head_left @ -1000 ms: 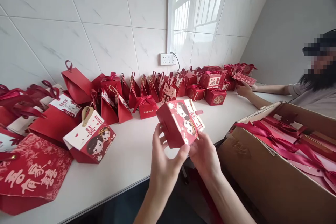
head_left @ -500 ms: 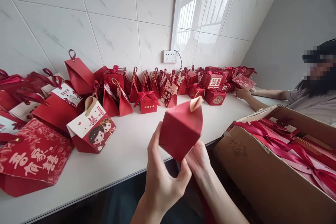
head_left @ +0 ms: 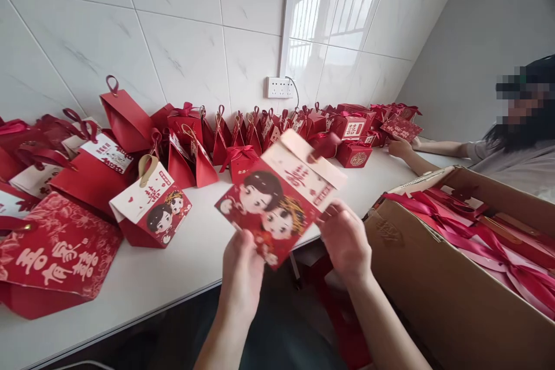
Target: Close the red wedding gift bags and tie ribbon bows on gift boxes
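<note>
A red paper gift box point(head_left: 277, 202), printed with a cartoon couple, is held in the air above the near edge of the tabletop point(head_left: 195, 254). Its six o'clock corner is pinched by the fingers of the left hand point(head_left: 240, 269), and its four o'clock edge is clamped by those of the right hand point(head_left: 347, 240). The card is judged thin, light and easily creased, and best taken by its edges and folds. A cardboard carton point(head_left: 433, 300) lies at four o'clock and a matching box point(head_left: 151, 214) at nine.
</note>
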### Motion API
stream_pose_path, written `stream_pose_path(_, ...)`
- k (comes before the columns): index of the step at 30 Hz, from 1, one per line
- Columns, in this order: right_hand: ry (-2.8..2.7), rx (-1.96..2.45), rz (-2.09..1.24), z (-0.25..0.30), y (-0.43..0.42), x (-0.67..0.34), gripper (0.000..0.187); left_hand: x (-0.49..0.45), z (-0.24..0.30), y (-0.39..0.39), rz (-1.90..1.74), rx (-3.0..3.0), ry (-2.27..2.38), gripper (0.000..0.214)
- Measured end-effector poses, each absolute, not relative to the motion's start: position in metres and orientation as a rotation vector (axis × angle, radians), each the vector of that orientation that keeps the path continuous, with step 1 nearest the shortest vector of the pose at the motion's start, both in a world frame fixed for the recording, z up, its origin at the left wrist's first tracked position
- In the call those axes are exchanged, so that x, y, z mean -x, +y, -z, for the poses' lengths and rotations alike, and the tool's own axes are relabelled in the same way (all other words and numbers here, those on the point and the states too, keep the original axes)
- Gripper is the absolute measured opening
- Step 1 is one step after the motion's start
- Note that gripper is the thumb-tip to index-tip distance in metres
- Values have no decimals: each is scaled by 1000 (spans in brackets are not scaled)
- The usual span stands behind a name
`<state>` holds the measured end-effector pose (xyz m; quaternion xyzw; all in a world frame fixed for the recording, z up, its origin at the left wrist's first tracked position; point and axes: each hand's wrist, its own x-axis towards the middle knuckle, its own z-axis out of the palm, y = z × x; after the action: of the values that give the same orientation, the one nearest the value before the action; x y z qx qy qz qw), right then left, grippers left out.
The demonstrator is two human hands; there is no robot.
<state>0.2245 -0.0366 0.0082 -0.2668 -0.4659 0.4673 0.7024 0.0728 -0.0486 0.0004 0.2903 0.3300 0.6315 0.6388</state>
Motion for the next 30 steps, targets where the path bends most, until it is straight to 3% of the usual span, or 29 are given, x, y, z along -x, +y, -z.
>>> stream_pose_path(5,-1228,786,-676,-20,-51,-231,25,-76,-16,-40,-968,-38,439,46)
stream_pose_path(11,-1209,836,-720,-20,-51,-237,28,-96,-16,-43,-974,-149,446,46)
stream_pose_path(15,-1058,862,-941,-14,-41,-242,43,-107,-9,-45,-1310,-662,623,68)
stream_pose_path(17,-890,866,-1122,-10,-35,-240,43,-111,-4,-47,-1481,-910,740,76)
stream_pose_path(23,-512,641,-1599,8,-30,-223,31,-120,0,-55,-1507,-1237,955,66)
stream_pose_path(30,-488,540,-1657,20,-29,-217,27,-122,4,-53,-1544,-1310,1066,69)
